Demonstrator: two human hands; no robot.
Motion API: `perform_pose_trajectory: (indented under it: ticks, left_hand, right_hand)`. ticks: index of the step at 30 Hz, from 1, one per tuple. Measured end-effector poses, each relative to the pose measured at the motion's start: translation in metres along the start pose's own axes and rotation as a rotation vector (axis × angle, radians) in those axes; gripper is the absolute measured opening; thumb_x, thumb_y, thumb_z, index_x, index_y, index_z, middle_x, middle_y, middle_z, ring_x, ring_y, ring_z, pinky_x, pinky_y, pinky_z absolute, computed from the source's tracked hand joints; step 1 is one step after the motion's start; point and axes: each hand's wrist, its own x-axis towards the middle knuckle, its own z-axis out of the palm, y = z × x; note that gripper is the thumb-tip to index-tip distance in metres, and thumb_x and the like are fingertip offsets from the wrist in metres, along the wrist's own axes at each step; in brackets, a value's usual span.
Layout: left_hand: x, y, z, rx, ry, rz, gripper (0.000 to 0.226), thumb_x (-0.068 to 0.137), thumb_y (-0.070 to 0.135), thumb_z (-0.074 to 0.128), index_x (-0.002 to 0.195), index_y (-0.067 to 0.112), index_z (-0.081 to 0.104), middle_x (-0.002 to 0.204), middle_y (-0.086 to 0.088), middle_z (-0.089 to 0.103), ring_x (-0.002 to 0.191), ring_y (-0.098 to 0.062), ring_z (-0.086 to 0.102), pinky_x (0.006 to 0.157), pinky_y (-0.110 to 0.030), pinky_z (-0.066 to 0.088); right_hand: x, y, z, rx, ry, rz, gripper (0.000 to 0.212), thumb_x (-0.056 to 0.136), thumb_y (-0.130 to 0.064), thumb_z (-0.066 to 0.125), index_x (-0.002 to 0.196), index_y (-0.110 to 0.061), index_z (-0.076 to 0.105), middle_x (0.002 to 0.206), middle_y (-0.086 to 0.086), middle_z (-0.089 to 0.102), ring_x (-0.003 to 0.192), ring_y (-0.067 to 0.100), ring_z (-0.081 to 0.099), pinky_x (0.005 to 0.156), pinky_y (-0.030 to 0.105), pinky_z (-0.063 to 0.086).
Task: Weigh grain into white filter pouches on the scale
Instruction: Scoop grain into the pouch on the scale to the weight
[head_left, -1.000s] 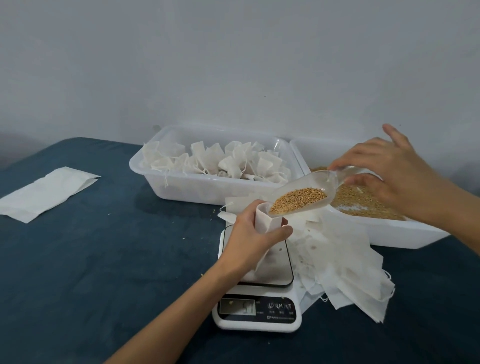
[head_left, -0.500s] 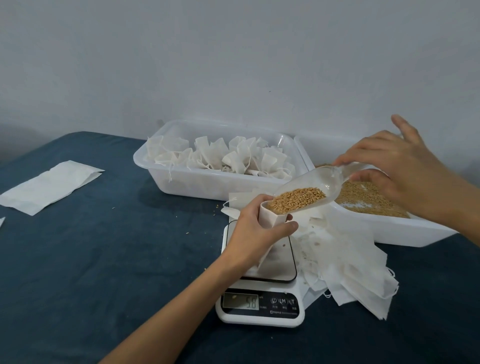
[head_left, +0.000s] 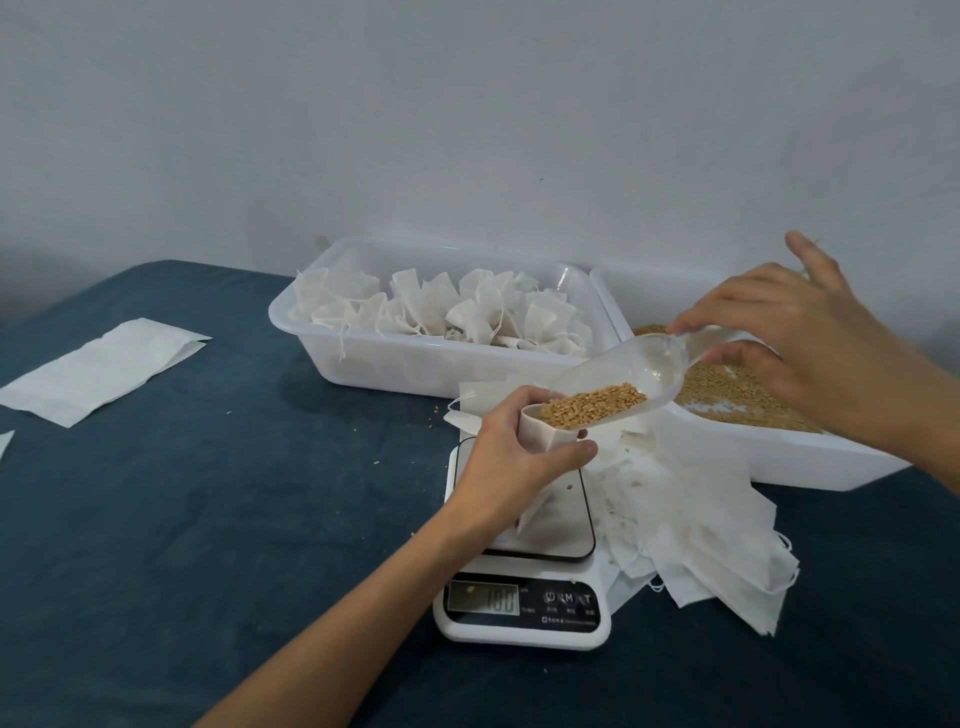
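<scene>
A: We curl our left hand (head_left: 511, 457) round the filter pouch (head_left: 540, 434), upright on the scale (head_left: 524, 561); its readout is blurred.

B: Our right hand (head_left: 795, 332) pinches the clear scoop (head_left: 618, 382), tilted, its lip touching the pouch's mouth; grain (head_left: 592, 404) lies heaped at that lip; more grain fills the right tub (head_left: 779, 452).
</scene>
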Motion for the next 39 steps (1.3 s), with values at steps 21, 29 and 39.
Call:
perform_pose_trajectory:
  ticks: [21, 29, 39]
  left_hand:
    - [0.0, 0.006, -0.006, 0.043, -0.035, -0.037, 0.057, 0.073, 0.022, 0.091, 0.123, 0.03, 0.065, 0.126, -0.001, 0.074, 0.112, -0.026, 0.073, 0.106, -0.053, 0.053]
    - [-0.001, 0.011, -0.005, 0.006, -0.043, -0.061, 0.061, 0.069, 0.021, 0.09, 0.124, 0.026, 0.065, 0.121, -0.01, 0.075, 0.11, -0.03, 0.073, 0.106, -0.056, 0.053]
    - [0.0, 0.012, -0.008, -0.038, -0.077, -0.108, 0.056, 0.081, 0.002, 0.088, 0.129, 0.017, 0.063, 0.12, -0.018, 0.074, 0.11, -0.033, 0.073, 0.106, -0.048, 0.055]
  right_hand:
    - [0.003, -0.002, -0.001, -0.056, 0.057, -0.024, 0.03, 0.081, -0.008, 0.074, 0.11, -0.016, 0.074, 0.099, 0.003, 0.07, 0.102, 0.036, 0.063, 0.12, 0.064, 0.009]
    - [0.003, -0.001, 0.002, -0.066, 0.07, -0.043, 0.03, 0.083, -0.008, 0.07, 0.112, -0.017, 0.073, 0.1, 0.003, 0.07, 0.102, 0.034, 0.062, 0.12, 0.064, 0.008]
    - [0.004, -0.002, 0.002, -0.085, 0.08, -0.055, 0.034, 0.081, -0.007, 0.075, 0.113, -0.017, 0.073, 0.101, 0.003, 0.07, 0.103, 0.034, 0.061, 0.12, 0.065, 0.008]
